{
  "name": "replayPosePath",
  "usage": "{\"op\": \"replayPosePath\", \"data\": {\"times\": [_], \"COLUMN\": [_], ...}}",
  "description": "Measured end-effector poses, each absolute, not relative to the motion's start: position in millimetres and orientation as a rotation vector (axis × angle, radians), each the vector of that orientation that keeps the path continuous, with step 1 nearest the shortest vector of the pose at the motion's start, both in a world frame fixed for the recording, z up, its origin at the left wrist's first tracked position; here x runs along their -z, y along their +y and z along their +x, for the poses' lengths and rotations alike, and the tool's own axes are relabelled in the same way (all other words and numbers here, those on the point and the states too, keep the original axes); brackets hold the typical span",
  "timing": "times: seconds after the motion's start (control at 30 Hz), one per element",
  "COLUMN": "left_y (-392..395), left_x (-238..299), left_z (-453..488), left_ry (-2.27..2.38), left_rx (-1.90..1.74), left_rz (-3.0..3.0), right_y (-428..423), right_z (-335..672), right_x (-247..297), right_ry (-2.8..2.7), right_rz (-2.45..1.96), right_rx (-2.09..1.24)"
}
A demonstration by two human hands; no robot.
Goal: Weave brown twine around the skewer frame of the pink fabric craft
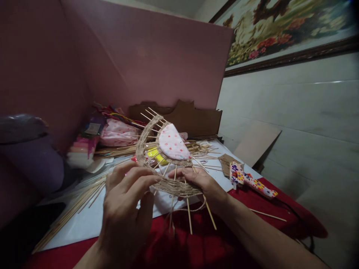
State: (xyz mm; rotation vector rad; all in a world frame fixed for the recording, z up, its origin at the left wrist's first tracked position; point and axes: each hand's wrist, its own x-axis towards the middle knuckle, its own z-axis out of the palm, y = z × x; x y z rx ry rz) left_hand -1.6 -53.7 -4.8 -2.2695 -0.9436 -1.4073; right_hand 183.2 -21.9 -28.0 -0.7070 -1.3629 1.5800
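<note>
A half-round woven piece (179,188) of brown twine and thin sticks is held up in front of me, tilted. At its centre sits a white half-circle of cloth with red dots (172,142), edged with twine. My right hand (204,183) grips the lower right of the piece, thumb in front and the other fingers mostly hidden behind. With fingers bent, my left hand (127,198) is closed at the lower left of the outer twine band. A loose strand of twine (187,209) hangs below the band, and several stick ends poke out past it.
Long thin sticks (73,211) lie on a white board (86,224) over a red cloth (165,246). A flower-patterned glue gun (252,181) with a cord rests at right. Packed materials (119,132) and torn cardboard (179,117) stand at the back against a pink panel (157,63).
</note>
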Motion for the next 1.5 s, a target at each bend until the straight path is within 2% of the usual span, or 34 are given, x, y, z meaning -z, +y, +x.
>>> {"op": "replayPosePath", "data": {"times": [0.37,1.5], "left_y": [-51,-57], "left_x": [18,15], "left_z": [9,16], "left_ry": [-0.986,-0.981], "left_rx": [1.125,1.153], "left_rz": [-2.319,-2.474], "right_y": [-23,-29], "right_z": [179,177], "right_x": [31,34], "right_ry": [-1.323,-1.607], "right_rz": [-0.632,-0.556], "right_rx": [-1.577,-1.400]}}
